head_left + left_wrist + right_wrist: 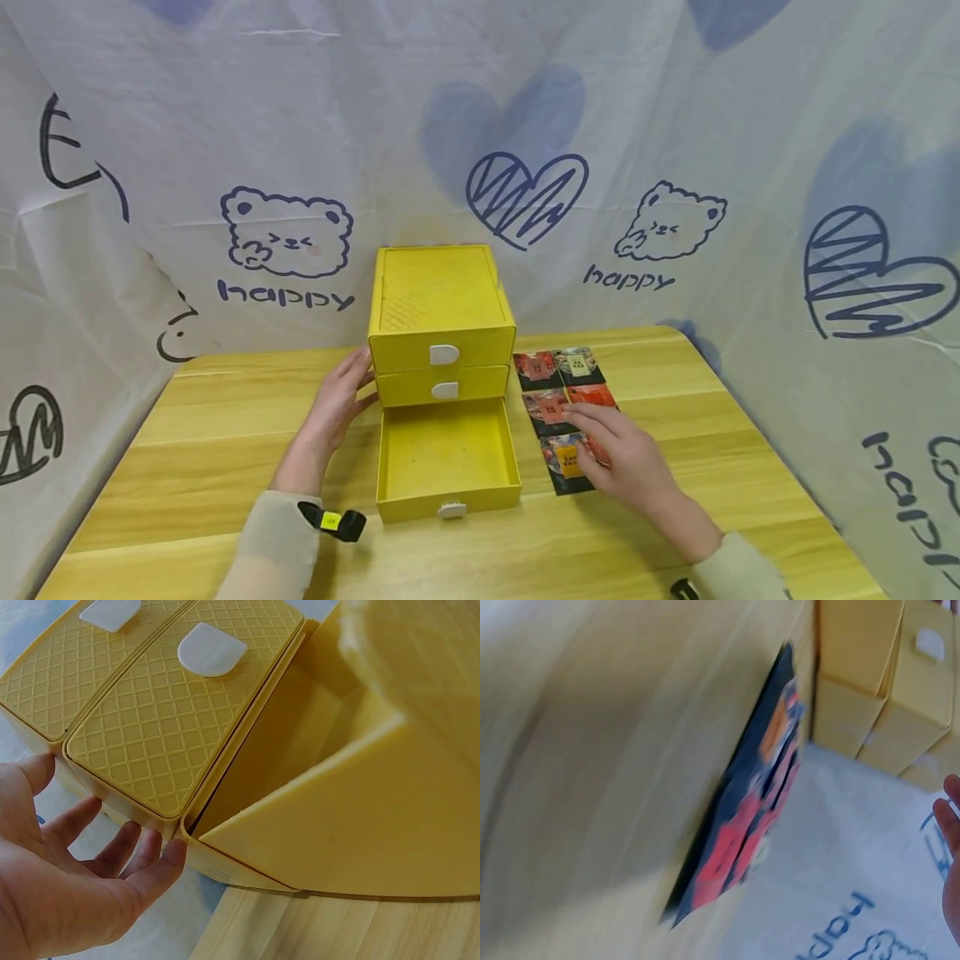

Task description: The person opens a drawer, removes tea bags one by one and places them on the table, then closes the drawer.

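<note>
A small yellow drawer unit stands on the table, its bottom drawer pulled out and the bare drawer floor showing. My left hand touches the unit's left side; in the left wrist view its spread fingers lie along the side edge of the two shut drawers. Right of the unit lie several flat black packets with red, yellow and orange labels, among them a yellow-labelled packet. Above these packets is my right hand, fingers extended, partly covering them. Only its fingertips enter the right wrist view, apart from the packets.
White tabs serve as handles on the drawer fronts. A pale sheet with hearts and bear drawings hangs behind and beside the wooden table. A black strap with a yellow-faced device sits on my left wrist.
</note>
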The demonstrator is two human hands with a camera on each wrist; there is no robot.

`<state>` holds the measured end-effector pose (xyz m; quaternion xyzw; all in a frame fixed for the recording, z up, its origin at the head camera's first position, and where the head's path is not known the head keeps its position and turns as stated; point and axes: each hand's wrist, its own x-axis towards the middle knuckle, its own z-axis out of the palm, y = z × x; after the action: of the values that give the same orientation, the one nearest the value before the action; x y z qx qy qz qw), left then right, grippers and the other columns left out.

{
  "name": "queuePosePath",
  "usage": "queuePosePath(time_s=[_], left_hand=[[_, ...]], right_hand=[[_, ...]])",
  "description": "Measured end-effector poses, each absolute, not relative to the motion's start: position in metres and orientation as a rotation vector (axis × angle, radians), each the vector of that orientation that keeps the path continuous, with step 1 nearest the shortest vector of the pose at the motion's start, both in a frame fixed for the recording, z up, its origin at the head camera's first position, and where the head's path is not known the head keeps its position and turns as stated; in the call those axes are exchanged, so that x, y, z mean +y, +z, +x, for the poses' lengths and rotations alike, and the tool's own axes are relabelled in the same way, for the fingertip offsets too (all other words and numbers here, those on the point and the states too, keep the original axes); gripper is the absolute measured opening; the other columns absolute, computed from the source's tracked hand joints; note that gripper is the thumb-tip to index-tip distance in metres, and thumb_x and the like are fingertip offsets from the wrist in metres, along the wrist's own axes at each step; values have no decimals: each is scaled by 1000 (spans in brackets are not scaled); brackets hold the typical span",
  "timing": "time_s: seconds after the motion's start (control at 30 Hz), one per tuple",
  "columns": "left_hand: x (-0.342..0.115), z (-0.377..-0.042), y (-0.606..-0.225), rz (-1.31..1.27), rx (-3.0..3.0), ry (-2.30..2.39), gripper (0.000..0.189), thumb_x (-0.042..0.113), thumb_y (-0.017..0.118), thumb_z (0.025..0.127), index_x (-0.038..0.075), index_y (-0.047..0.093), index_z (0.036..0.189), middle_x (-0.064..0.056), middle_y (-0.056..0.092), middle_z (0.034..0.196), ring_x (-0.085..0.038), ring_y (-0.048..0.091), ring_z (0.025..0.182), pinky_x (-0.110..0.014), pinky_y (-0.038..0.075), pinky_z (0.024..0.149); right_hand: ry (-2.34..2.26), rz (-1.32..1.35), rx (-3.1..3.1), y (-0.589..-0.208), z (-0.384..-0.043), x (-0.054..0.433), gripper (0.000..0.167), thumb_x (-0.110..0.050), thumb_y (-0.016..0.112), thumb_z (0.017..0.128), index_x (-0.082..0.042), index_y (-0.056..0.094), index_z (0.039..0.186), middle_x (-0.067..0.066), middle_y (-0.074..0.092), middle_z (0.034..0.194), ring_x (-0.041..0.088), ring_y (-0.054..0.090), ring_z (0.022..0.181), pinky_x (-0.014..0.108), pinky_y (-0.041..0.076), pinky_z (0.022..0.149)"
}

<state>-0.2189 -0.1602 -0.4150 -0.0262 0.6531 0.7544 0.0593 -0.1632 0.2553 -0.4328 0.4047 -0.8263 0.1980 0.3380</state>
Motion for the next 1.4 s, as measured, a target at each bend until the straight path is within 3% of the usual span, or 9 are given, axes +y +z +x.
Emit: queuePosePath(time_s=[0.13,0.3,0.67,0.93,1.07,1.23,1.4], left_hand=[[-160,-219,-415,-74,1978,2281,63,39,39,114,7,23,166,-14,19,172,-38,24,154,-56,28,125],[-160,-220,-416,-65,1987,2276,64,40,39,114,6,23,166,-15,18,172,-39,24,154,-56,29,124],[-160,-221,-416,-74,1993,2277,63,40,40,114,7,25,165,-13,20,172,-38,26,154,-56,29,124],[-160,-220,-416,-82,1987,2288,62,39,39,114,7,25,165,-13,20,172,-38,26,153,-56,29,124],[-160,-219,-416,-80,1988,2287,62,40,39,114,8,25,165,-12,20,172,-37,26,153,-55,29,124],[-160,-219,-416,-74,1997,2281,62,40,38,114,8,25,166,-12,21,172,-37,27,153,-55,29,124],[-160,-219,-416,-68,1991,2288,61,39,38,114,8,25,165,-12,21,172,-36,28,152,-55,29,124]], right_hand=[[520,1103,-2076,-427,-159,236,41,-33,49,109,-3,72,124,12,71,122,27,69,106,38,62,75],[555,1173,-2037,-422,-153,216,33,-26,55,107,-3,73,122,11,70,118,24,70,101,35,62,75],[552,1301,-2010,-429,-140,183,22,-21,64,103,-9,74,119,5,70,115,19,70,101,31,62,84],[476,1392,-1972,-432,-132,159,23,-24,58,107,-12,74,118,1,69,108,15,68,93,24,59,84],[386,1447,-1958,-434,-128,149,19,-19,66,102,-12,74,117,0,68,108,14,66,92,21,58,84],[309,1511,-1996,-437,-123,140,27,-14,80,90,-12,76,117,-2,68,108,10,64,91,15,55,84],[247,1590,-2098,-440,-117,133,27,-11,73,94,-12,75,121,-1,68,113,10,63,96,14,54,89]])
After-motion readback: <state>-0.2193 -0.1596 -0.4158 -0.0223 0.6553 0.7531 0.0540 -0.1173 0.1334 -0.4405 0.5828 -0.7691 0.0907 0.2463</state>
